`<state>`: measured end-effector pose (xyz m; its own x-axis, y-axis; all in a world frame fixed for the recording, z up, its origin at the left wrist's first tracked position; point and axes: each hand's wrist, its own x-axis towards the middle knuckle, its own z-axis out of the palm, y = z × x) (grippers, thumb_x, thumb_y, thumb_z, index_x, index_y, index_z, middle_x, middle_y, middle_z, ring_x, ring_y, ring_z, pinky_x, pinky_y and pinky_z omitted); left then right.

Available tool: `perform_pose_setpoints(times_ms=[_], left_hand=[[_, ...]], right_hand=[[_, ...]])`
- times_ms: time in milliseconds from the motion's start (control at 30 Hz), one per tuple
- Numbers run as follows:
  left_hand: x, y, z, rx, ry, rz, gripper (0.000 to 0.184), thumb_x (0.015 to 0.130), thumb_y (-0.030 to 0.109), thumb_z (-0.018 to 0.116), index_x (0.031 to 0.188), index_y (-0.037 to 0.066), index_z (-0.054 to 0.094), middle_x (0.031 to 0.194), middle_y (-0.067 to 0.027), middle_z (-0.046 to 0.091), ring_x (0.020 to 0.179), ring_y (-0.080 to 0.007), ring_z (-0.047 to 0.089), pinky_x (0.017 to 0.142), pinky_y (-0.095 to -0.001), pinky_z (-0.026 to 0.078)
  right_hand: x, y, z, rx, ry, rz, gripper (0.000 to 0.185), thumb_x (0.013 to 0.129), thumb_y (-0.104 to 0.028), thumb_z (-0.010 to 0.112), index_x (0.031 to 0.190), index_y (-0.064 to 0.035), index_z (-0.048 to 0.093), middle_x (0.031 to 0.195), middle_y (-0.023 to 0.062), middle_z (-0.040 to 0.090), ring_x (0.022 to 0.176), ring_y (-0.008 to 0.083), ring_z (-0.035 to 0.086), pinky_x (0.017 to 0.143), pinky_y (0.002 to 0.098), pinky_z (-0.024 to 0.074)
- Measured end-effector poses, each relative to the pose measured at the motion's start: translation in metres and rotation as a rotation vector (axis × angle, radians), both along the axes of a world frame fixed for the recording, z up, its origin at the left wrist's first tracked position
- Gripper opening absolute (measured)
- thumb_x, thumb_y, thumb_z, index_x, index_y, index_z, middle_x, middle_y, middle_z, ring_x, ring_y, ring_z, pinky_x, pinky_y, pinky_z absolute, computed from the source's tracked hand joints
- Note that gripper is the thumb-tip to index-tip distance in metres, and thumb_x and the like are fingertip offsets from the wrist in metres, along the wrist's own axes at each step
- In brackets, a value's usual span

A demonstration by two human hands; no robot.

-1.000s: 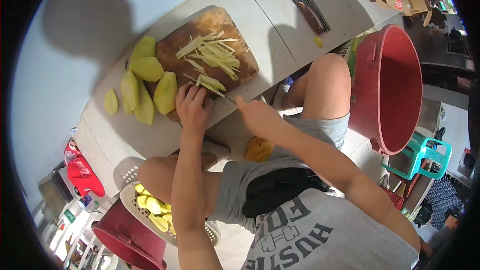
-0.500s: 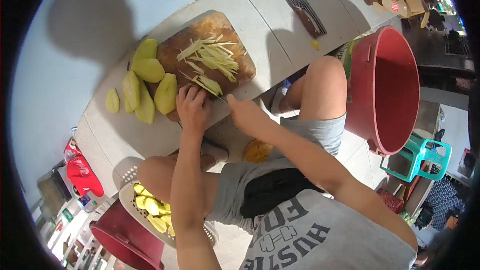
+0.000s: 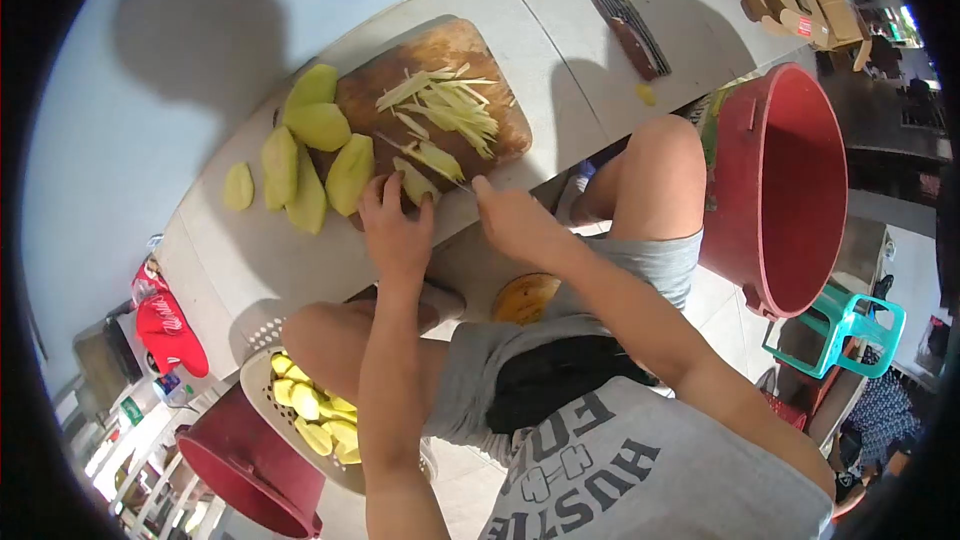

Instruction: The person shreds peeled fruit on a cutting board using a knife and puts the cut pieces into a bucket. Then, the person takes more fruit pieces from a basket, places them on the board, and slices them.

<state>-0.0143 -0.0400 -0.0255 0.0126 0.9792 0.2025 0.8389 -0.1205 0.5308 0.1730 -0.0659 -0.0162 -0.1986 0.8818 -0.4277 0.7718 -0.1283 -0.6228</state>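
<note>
On the wooden cutting board (image 3: 362, 90) lies a piece of peeled pale-green fruit (image 3: 414, 183), which looks like green mango. My left hand (image 3: 398, 235) grips this piece near the board's front edge, fingers on one side and thumb on the other. My right hand (image 3: 515, 225) is closed around a knife (image 3: 466, 187); its handle is hidden in my fist and its thin blade lies beside the cut slices (image 3: 432, 158). Thin fruit strips (image 3: 455, 110) are heaped farther up the board. Several larger peeled pieces (image 3: 309, 190) lie at the board's left, some on the tiles.
A second knife with a patterned blade (image 3: 628, 15) rests on the tiled counter (image 3: 545, 35). To the right stands a large red tub (image 3: 735, 190). A colander (image 3: 258, 380) with yellow-green pieces is at lower left, by another red tub (image 3: 235, 460). A turquoise stool (image 3: 830, 330) stands right.
My left fingers have spread around the fruit piece, which now shows between fingers and thumb. The knife has moved slightly away from my left hand, with slices beside it. The whole view has shifted a little.
</note>
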Motion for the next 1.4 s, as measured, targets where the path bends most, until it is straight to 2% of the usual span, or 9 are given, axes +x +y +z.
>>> perform_pose_setpoints(times_ms=[200,400,533,700,933,1000,1100,1300,1400], left_hand=[[0.008,0.005,0.004,-0.218,-0.247,0.040,0.041,0.078,0.010,0.074,0.118,0.001,0.066,0.110,-0.0173,0.064,0.088,-0.0301,0.067,0.081,-0.0411,0.055],[0.021,0.019,-0.009,-0.044,-0.380,0.017,0.037,0.077,0.002,0.072,0.113,-0.002,0.067,0.104,-0.0158,0.066,0.077,-0.0235,0.068,0.071,-0.0339,0.056],[0.024,0.018,-0.003,-0.161,-0.534,0.114,0.037,0.078,0.002,0.076,0.113,-0.004,0.067,0.103,-0.0132,0.070,0.088,-0.0197,0.069,0.079,-0.0317,0.055],[0.028,0.014,-0.003,-0.296,-0.989,0.139,0.032,0.082,-0.001,0.078,0.112,-0.003,0.068,0.106,-0.0084,0.069,0.091,-0.0151,0.067,0.082,-0.0282,0.056],[0.015,0.014,-0.022,-0.184,-0.853,-0.038,0.029,0.080,-0.008,0.076,0.107,-0.003,0.066,0.109,-0.0089,0.063,0.092,-0.0195,0.070,0.078,-0.0293,0.060],[0.009,0.021,-0.025,0.015,-0.601,-0.212,0.029,0.078,-0.008,0.076,0.105,-0.002,0.067,0.107,-0.0105,0.063,0.086,-0.0211,0.069,0.075,-0.0310,0.058],[0.006,0.022,-0.027,0.030,-0.518,-0.240,0.030,0.077,-0.006,0.077,0.105,-0.001,0.066,0.107,-0.0121,0.062,0.083,-0.0228,0.067,0.074,-0.0330,0.056],[0.005,0.023,-0.033,-0.118,-0.701,-0.200,0.029,0.077,-0.002,0.080,0.103,0.000,0.065,0.106,-0.0126,0.061,0.085,-0.0238,0.066,0.072,-0.0346,0.055],[0.001,0.027,-0.037,-0.011,-0.560,-0.261,0.029,0.078,-0.003,0.079,0.103,0.000,0.065,0.106,-0.0123,0.061,0.082,-0.0223,0.065,0.070,-0.0331,0.055]], right_hand=[[-0.005,0.024,-0.008,0.078,0.013,-0.092,0.025,0.094,-0.009,0.048,0.116,0.0023,0.044,0.085,0.0346,0.065,0.083,0.0527,0.065,0.073,0.0603,0.0517],[0.004,-0.004,-0.017,0.174,0.022,-0.059,0.019,0.095,-0.008,0.051,0.110,0.0016,0.044,0.071,0.0301,0.060,0.072,0.0524,0.060,0.065,0.0605,0.0461],[0.009,-0.008,-0.020,0.162,0.120,-0.071,0.018,0.095,-0.009,0.052,0.108,0.0015,0.043,0.071,0.0300,0.060,0.072,0.0530,0.060,0.065,0.0602,0.0456],[0.009,-0.005,-0.022,0.128,0.254,-0.044,0.018,0.096,-0.009,0.053,0.106,0.0010,0.043,0.074,0.0305,0.061,0.074,0.0531,0.059,0.067,0.0598,0.0452],[0.015,-0.006,-0.010,0.099,0.232,-0.034,0.018,0.096,-0.011,0.053,0.107,0.0005,0.043,0.075,0.0305,0.061,0.076,0.0527,0.060,0.068,0.0602,0.0458],[0.017,-0.006,-0.001,0.098,0.223,-0.013,0.016,0.098,-0.012,0.049,0.106,-0.0003,0.044,0.074,0.0310,0.061,0.075,0.0538,0.061,0.069,0.0612,0.0476],[0.019,-0.009,0.017,0.134,0.144,-0.038,0.018,0.098,-0.013,0.052,0.107,-0.0012,0.042,0.072,0.0298,0.060,0.073,0.0518,0.061,0.068,0.0609,0.0465],[0.015,-0.018,0.034,0.160,0.089,-0.039,0.018,0.098,-0.013,0.052,0.107,-0.0006,0.042,0.067,0.0288,0.059,0.068,0.0514,0.061,0.063,0.0608,0.0464],[0.013,-0.020,0.028,0.125,0.070,-0.020,0.018,0.097,-0.012,0.052,0.106,0.0003,0.042,0.065,0.0288,0.059,0.066,0.0513,0.061,0.062,0.0609,0.0464]])
